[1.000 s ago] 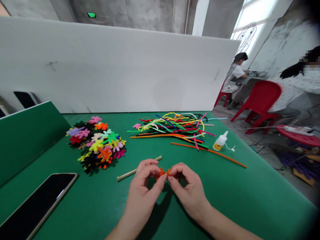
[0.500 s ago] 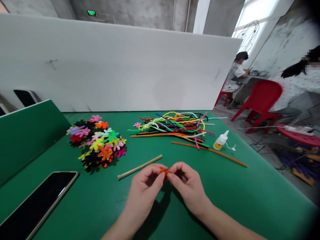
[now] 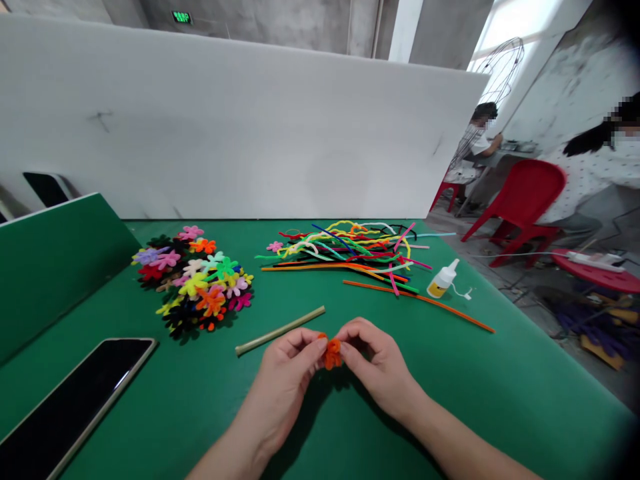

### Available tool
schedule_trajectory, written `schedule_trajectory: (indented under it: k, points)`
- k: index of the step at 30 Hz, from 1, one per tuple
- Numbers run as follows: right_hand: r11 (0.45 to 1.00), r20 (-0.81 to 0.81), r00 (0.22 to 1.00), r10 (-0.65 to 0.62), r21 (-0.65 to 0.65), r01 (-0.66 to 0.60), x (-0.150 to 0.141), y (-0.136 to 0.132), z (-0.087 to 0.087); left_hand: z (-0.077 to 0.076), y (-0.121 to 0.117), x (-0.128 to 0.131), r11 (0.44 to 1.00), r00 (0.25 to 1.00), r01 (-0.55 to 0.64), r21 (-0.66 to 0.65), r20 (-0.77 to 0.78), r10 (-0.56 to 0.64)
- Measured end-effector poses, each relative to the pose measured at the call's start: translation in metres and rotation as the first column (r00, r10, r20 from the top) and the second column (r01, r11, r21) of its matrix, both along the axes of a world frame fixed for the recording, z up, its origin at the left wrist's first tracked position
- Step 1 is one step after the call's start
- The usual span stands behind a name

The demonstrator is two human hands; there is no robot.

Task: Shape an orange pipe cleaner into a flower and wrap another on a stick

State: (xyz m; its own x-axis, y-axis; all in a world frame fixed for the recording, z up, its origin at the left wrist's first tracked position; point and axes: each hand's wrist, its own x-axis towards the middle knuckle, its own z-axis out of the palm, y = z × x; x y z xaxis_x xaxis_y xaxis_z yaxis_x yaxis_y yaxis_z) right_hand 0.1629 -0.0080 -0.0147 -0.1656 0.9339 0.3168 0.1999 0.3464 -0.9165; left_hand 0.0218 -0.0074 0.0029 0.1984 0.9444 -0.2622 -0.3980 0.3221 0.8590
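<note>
Between my two hands, above the green table, is a small orange pipe-cleaner flower (image 3: 332,355) with looped petals. My left hand (image 3: 293,363) pinches its left side between thumb and fingertips. From the right, my right hand (image 3: 376,363) pinches the opposite side. Just beyond my left hand a thin greenish stick (image 3: 280,330) lies slantwise on the table. Farther off to the left sits a heap of finished pipe-cleaner flowers (image 3: 200,287) in many colours. Loose pipe cleaners (image 3: 345,250) lie tangled beyond my hands, and a single orange pipe cleaner (image 3: 425,299) lies apart at the right.
A small glue bottle (image 3: 440,283) stands uncapped near the right edge of the green table (image 3: 210,413). On the left lies a phone (image 3: 75,407) beside a green panel (image 3: 60,267). A white partition (image 3: 250,133) closes the back. People sit beyond red chairs (image 3: 525,200) at right.
My hands have drawn slightly apart and turned the orange flower, so more of its petals now show between my fingertips. The view has shifted slightly.
</note>
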Motion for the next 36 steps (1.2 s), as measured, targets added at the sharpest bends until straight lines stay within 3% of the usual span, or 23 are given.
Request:
schedule_trajectory:
  k: [7,16,25,30,33,36]
  points:
    - [0.990,0.055,0.998,0.027,0.133,-0.034,0.0032,0.0010,0.0044,-0.0026,0.0016,-0.0007,1.000,1.000,0.002,-0.001,-0.002,-0.002]
    - [0.988,0.091,0.995,0.031,0.147,-0.044,0.0045,0.0007,0.0036,0.0027,-0.0005,0.0005,0.999,0.991,0.014,0.036,-0.137,-0.009]
    - [0.999,0.140,0.990,0.024,-0.050,-0.017,0.0006,-0.0026,0.0028,0.0012,-0.0035,0.0004,0.996,0.981,0.057,0.075,-0.189,-0.042]
    - [0.998,0.106,0.994,0.016,-0.063,-0.009,0.0000,-0.0027,0.0030,-0.0005,-0.0038,0.0018,0.994,0.975,0.042,0.103,-0.220,-0.018]
    - [1.000,0.115,0.993,-0.006,0.024,0.004,0.0006,-0.0033,0.0043,-0.0006,-0.0041,0.0022,0.983,0.950,0.026,0.181,-0.311,0.032]
    - [0.995,0.090,0.996,-0.011,0.095,0.003,0.0009,-0.0038,0.0051,0.0015,-0.0058,0.0016,0.925,0.878,0.035,0.379,-0.453,0.153]
